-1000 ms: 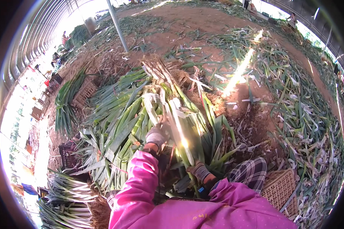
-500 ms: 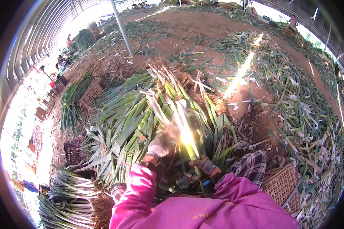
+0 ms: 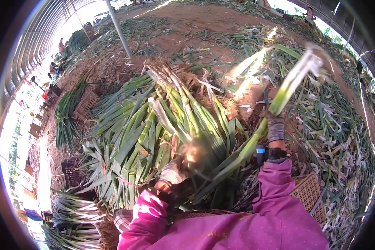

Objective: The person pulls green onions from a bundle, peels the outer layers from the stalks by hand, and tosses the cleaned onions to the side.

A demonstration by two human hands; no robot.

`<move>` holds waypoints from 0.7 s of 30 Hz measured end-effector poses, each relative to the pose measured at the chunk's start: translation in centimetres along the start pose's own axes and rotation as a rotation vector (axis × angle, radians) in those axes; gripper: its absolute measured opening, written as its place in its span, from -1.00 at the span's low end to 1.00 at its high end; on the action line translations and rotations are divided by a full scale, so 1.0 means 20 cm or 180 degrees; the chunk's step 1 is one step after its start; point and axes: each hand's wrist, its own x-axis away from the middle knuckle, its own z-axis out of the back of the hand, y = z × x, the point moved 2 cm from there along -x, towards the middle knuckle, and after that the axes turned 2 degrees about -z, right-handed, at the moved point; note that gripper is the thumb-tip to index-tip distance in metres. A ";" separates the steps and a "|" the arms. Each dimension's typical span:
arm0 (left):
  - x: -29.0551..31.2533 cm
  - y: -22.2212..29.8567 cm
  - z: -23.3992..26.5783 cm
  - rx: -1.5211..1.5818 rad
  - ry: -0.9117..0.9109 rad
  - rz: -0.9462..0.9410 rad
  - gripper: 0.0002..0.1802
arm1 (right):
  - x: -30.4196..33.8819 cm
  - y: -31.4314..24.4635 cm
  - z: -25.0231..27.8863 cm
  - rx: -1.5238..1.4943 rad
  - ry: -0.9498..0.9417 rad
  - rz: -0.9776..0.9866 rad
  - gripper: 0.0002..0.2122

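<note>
My right hand (image 3: 274,125), in a grey knit glove, is closed around a leek (image 3: 251,144) out to the right. The leek's pale end points up and right, blurred by motion, and its green leaves trail toward my lap. My left hand (image 3: 175,170), also gloved, is low over the near edge of a large heap of leeks (image 3: 135,125). Its fingers are smeared and sunlit, so what they hold, if anything, cannot be made out. On top of the heap, several leeks (image 3: 181,98) lie with their rooty ends pointing away from me.
Trimmed leaves (image 3: 333,129) cover the ground at right. A tan plastic crate (image 3: 307,196) stands by my right side. Bundled leeks (image 3: 77,208) lie at lower left, near a dark crate (image 3: 71,173). A metal post (image 3: 118,29) rises beyond the heap. People are far off.
My right hand has swung up and out to the right with a leek, away from the near edge of the heap. My left hand has stayed low over the heap.
</note>
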 end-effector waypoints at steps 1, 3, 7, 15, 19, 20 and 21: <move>-0.02 -0.01 0.02 0.0208 0.0374 0.0299 -0.39 | 0.05 0.04 -0.11 -0.0003 -0.0370 -0.0299 -0.76; 0.00 -0.41 0.07 0.0496 0.0840 0.0700 -0.39 | 0.26 0.13 -0.53 -0.0303 -0.1251 -0.0818 -0.78; -0.22 -0.05 0.07 -0.0317 -0.0201 0.0538 -0.54 | 0.33 0.59 -0.77 -0.0505 -0.1810 -0.1379 -0.87; -0.28 -0.19 0.08 -0.0056 0.0451 0.0800 -0.39 | 0.23 1.39 -1.21 0.0057 -0.1746 -0.0593 -0.73; -0.16 -0.23 0.15 0.0046 0.0501 0.0736 -0.31 | 0.41 1.41 -1.43 0.0075 -0.1593 -0.1210 -0.73; -0.12 -0.22 0.18 0.0008 0.0540 0.0793 -0.31 | 0.48 1.39 -1.46 -0.0261 -0.1539 -0.1372 -0.73; -0.09 -0.12 0.23 -0.0258 0.0738 0.0836 -0.28 | 0.51 1.41 -1.47 -0.0265 -0.1554 -0.1379 -0.73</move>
